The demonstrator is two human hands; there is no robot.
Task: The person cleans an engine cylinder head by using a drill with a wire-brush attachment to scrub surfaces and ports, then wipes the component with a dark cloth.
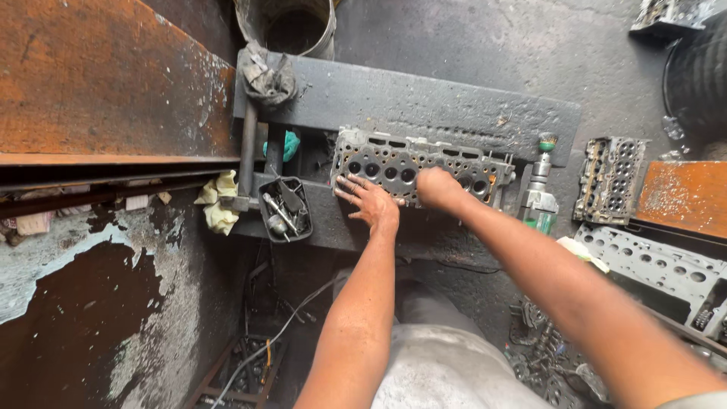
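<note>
A grimy metal cylinder head (454, 163) with a row of round ports lies across a dark steel stand (424, 106). My left hand (369, 201) rests flat on its near left edge with fingers spread. On the near edge toward the middle, my right hand (438, 187) is closed in a fist; whether it holds anything is hidden.
A small black tray of sockets and bits (285, 208) sits left of the head. A green-topped power tool (539, 189) stands at its right. Another cylinder head (610, 178) and a grey gasket plate (651, 261) lie farther right. A rusty metal sheet (106, 83) fills the left; a bucket (291, 26) stands behind.
</note>
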